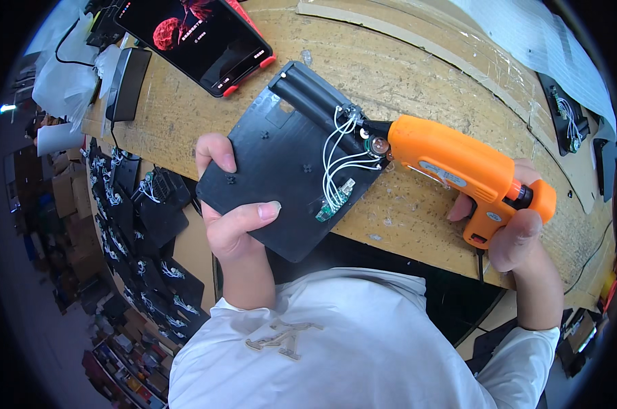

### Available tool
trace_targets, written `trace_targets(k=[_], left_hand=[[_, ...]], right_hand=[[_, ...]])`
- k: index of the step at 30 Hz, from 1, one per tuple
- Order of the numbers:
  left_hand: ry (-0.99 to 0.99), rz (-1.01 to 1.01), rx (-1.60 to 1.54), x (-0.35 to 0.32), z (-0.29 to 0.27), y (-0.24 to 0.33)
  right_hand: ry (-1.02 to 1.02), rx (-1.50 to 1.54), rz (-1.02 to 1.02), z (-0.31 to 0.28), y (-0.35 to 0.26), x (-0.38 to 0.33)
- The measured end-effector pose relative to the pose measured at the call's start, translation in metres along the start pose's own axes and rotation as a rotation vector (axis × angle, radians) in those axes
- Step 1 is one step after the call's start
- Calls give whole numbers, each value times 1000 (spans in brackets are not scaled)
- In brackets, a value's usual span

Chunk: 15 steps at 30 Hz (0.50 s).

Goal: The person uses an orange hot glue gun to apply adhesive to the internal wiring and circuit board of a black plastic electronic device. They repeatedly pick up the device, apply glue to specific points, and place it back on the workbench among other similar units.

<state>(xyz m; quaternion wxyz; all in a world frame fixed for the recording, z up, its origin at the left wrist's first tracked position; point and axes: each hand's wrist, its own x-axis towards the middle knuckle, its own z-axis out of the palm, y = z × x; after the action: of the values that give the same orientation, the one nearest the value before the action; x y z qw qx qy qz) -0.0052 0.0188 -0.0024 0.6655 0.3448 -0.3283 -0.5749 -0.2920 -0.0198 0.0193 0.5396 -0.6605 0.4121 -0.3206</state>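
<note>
My left hand [233,204] grips a flat black plastic panel [267,177] by its left edge, thumb lying on its face. Along the panel's upper right edge runs a black tubular housing [315,102]. White wires [330,163] loop from there down to a small green circuit board [335,200] near the lower right edge. In my right hand [516,238] is an orange hot glue gun [451,160], its dark nozzle at the panel's right side beside a small round metal part [379,145]. Whether the tip touches the panel I cannot tell.
A phone [206,41] in a red holder stands at the back of the wooden table [404,75]. Many similar wired black panels [162,211] lie at the left. Another wired unit [566,116] lies far right near white sheeting [526,34]. The gun's cord [481,266] hangs below.
</note>
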Motion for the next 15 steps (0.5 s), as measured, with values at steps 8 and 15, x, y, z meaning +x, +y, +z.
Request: trace_targets(k=[8,15], left_hand=[[-40,90,157,-9,11,0],[-16,186,445,-25,12,-2]], right_hand=[[10,-15,-160,6,8,-2],[-13,-321,-282,1,8,-5]])
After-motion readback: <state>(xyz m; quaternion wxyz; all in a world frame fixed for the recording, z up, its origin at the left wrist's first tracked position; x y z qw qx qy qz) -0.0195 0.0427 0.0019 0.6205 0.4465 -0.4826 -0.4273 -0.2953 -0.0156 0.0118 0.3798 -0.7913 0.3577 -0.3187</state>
